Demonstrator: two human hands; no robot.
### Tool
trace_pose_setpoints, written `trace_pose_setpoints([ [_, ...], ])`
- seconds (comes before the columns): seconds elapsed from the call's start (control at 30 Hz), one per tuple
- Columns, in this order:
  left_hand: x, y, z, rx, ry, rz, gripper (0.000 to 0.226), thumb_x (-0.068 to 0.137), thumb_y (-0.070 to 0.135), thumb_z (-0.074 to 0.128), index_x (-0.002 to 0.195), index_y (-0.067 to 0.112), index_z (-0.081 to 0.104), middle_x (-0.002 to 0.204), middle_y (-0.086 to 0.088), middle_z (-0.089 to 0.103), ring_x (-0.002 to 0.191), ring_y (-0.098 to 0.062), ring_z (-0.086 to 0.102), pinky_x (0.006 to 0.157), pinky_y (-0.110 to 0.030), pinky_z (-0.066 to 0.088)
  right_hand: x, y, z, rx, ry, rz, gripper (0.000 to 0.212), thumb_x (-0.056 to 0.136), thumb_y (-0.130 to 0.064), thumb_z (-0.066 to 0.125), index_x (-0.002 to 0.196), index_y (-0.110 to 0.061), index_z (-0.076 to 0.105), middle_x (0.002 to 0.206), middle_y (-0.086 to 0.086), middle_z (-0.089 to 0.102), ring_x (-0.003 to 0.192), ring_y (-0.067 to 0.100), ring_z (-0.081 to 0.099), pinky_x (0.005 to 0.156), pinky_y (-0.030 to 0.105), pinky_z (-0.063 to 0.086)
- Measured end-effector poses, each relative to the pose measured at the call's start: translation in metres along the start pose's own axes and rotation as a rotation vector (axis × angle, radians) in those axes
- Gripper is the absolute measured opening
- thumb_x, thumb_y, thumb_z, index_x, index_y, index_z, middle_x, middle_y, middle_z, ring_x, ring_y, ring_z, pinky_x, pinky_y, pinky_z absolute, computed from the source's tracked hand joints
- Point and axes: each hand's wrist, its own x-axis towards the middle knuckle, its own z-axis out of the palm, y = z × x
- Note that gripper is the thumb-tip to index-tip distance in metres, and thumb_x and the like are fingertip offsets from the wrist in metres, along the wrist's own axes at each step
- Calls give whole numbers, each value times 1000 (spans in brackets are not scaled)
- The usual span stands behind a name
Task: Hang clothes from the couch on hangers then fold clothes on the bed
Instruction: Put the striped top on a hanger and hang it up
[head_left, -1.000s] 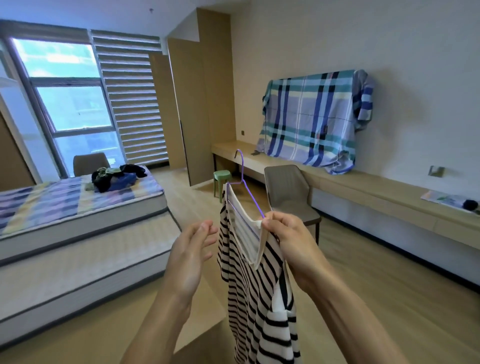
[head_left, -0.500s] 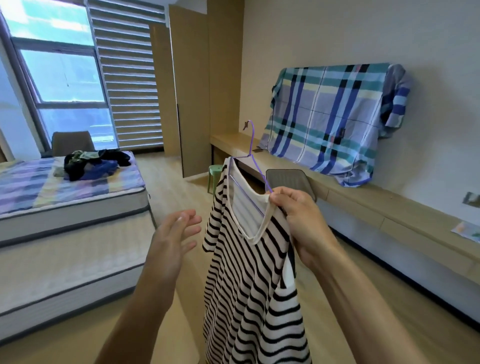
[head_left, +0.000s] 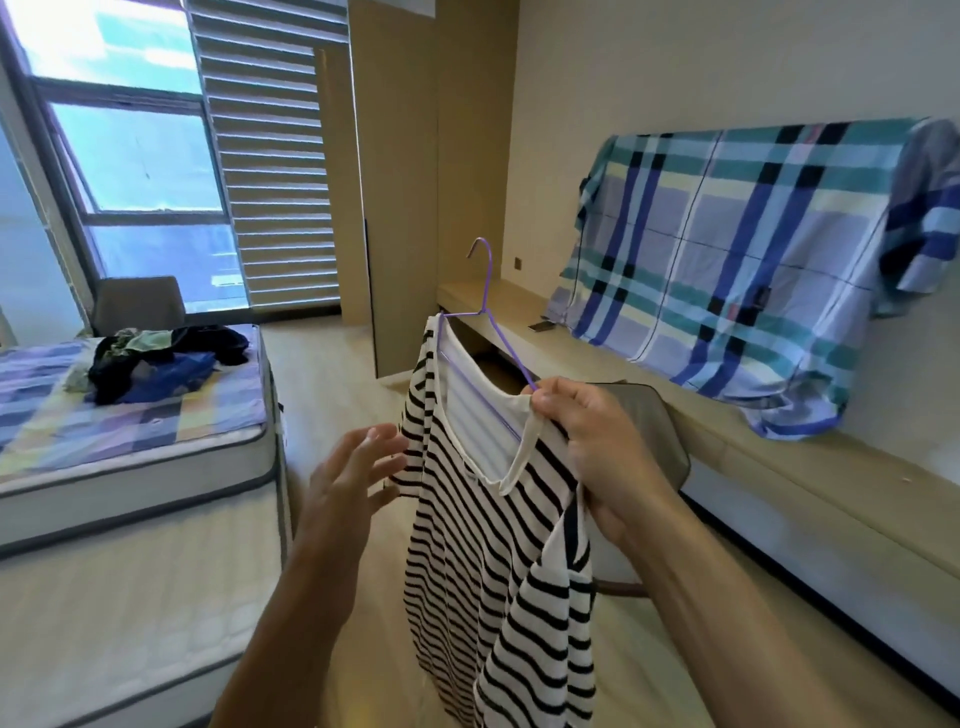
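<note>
A black-and-white striped shirt (head_left: 483, 561) hangs in front of me on a purple wire hanger (head_left: 488, 296), whose hook points up. My right hand (head_left: 592, 441) pinches the hanger's arm together with the shirt's neckline at the right shoulder. My left hand (head_left: 348, 478) is held up with straight, spread fingers just left of the shirt, fingertips at its left edge. On the bed (head_left: 156, 431) to the left lies a pile of dark, blue and green clothes (head_left: 161, 358).
A grey chair (head_left: 660, 441) stands behind my right hand at a long wooden wall shelf (head_left: 753, 462). A plaid sheet (head_left: 753, 260) is draped over something on the wall. A phone (head_left: 543, 326) lies on the shelf. Tall wardrobe (head_left: 400, 182) and window ahead.
The view has come closer to the shelf and wardrobe. My right hand has kept its hold on hanger and shirt. My left hand has stayed straight-fingered and come back near the shirt's left edge.
</note>
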Motion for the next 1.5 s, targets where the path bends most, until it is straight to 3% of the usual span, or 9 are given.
trace_pose_setpoints([
  [0.17,104,-24,34,49,40,14,26,105,24,42,115,16,65,120,-10,69,113,-25,64,87,-34,51,122,30,-9,60,-54,1,32,104,-10,47,79,-19,65,53,-15,60,53,-3,57,63,20,44],
  [0.33,216,-51,72,96,91,22,25,103,28,46,112,21,68,117,-4,72,115,-23,65,96,-41,50,254,62,-18,76,-98,1,27,102,-11,51,81,-17,67,63,-12,64,69,6,59,70,20,47],
  [0.43,293,-54,96,128,170,21,25,106,29,45,115,22,67,114,0,72,112,-19,66,89,-35,50,344,68,-20,69,-159,2,26,102,-12,51,82,-15,67,74,-3,65,75,10,58,72,19,48],
  [0.5,334,-55,107,147,200,43,26,106,30,44,117,22,67,115,2,72,111,-15,66,88,-32,50,395,70,-17,55,-190,-8,24,103,-14,52,84,-16,68,80,0,67,81,14,59,81,25,52],
  [0.57,375,-59,112,169,251,65,28,106,31,43,119,22,66,116,3,72,111,-13,65,90,-32,49,448,73,-11,53,-204,-11,23,102,-17,54,84,-19,69,83,1,68,85,20,59,95,43,53],
  [0.63,412,-65,114,191,286,53,28,106,32,43,119,24,67,116,5,71,111,-11,65,90,-31,49,496,78,-2,37,-216,-5,22,101,-20,56,84,-21,69,83,4,66,84,22,57,96,50,51],
  [0.77,497,-81,106,185,334,45,29,105,36,44,119,28,68,114,9,73,110,-9,66,92,-32,51,592,95,22,73,-295,-8,22,102,-18,55,83,-19,67,76,0,64,78,18,57,84,36,48],
  [1.0,679,-110,75,131,391,59,28,105,35,46,117,25,68,112,7,75,108,-11,68,88,-30,51,765,136,88,58,-350,-14,22,103,-17,53,86,-16,67,74,-7,64,78,11,59,83,29,48],
  [1.5,1065,-128,-4,145,414,30,29,105,29,46,119,15,67,114,-2,73,108,-18,68,94,-34,52,1131,195,258,120,-403,10,21,102,-16,54,85,-16,65,80,-1,65,85,15,58,86,34,46],
])
